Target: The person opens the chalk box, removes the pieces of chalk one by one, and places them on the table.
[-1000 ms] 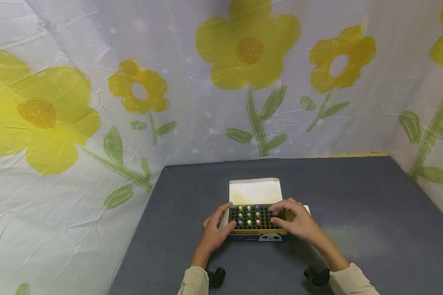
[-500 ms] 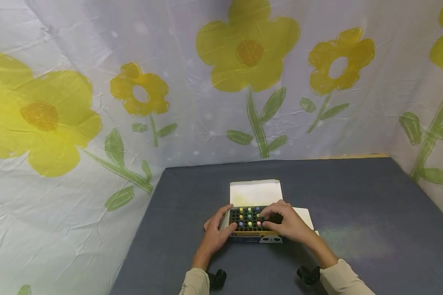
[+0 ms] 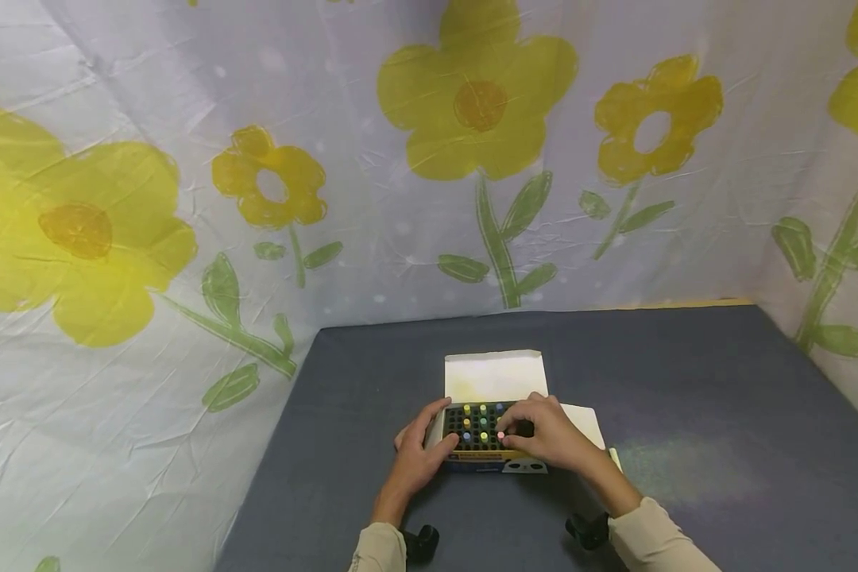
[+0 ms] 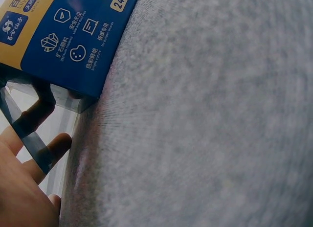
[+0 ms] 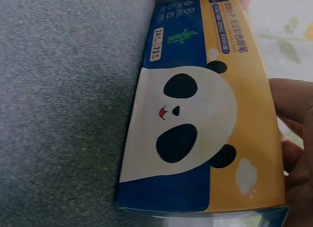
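Left hand [image 3: 418, 459]: spread, thumb and forefinger astride the left end of the chalk box [image 3: 482, 463].
Right hand [image 3: 552, 433]: the nearer one, fingertips bunched right at the pink chalk [image 3: 500, 434]; whether pinching it, can't tell.
Chalk box: lower centre, long axis left-to-right, right end covered by that hand.
Pink chalk: end up, just left of the thumb.
White lid [image 3: 495, 375]: laid back behind.
Flowered backdrop [image 3: 400, 238]: farthest.

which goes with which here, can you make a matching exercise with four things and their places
1 left hand
2 right hand
3 open lid
4 panda picture

A on the near side of the box
B at the box's left end
C over the box's right part
D at the box's far edge

Pairs: 1-B, 2-C, 3-D, 4-A
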`<state>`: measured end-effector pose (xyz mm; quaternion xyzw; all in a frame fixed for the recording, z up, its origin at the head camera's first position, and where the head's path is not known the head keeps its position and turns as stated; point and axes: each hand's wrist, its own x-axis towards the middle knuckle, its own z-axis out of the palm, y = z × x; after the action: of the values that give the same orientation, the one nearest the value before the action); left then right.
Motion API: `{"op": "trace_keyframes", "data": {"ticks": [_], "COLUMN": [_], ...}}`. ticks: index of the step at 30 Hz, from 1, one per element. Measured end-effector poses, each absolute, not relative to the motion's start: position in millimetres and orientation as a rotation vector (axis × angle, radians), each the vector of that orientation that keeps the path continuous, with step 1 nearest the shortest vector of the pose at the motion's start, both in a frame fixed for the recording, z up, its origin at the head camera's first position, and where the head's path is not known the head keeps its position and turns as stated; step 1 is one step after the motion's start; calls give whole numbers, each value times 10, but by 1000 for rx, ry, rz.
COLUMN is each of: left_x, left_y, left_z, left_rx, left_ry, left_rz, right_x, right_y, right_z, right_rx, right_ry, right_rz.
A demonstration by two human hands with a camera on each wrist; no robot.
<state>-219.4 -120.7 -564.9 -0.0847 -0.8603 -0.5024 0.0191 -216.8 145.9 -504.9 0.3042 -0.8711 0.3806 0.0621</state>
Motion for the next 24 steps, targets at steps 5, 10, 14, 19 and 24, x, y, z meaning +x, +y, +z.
{"op": "trace_keyframes", "data": {"ticks": [5,10,14,19,24], "left_x": [-2184,-2180,-2174,-2190,-2209], "left_y": [-1204,-1206,-1201,-1199,-1201], "left_z": [-5665,-5675,-5663,-5663,-5665], "left_rx": [-246,-242,-238,-236,-256], "left_ry": [-2669,-2667,-2672,-2671,-2667], "left_rz": [-1564,-1560,-1552,-1546,-1544], "right_x": [-2174,-2173,-2168,-2171,-2176], "right_y": [1443,1441,1439,1450,1468], "right_z": [-5025,-5015,-5012,-5017,-4995], "right_rx": [924,926,935,957,972], "right_ry": [-2686,-2698,-2678,-2636,-2645], "right_rz": [1151,1157,1163,1204,1243]}}
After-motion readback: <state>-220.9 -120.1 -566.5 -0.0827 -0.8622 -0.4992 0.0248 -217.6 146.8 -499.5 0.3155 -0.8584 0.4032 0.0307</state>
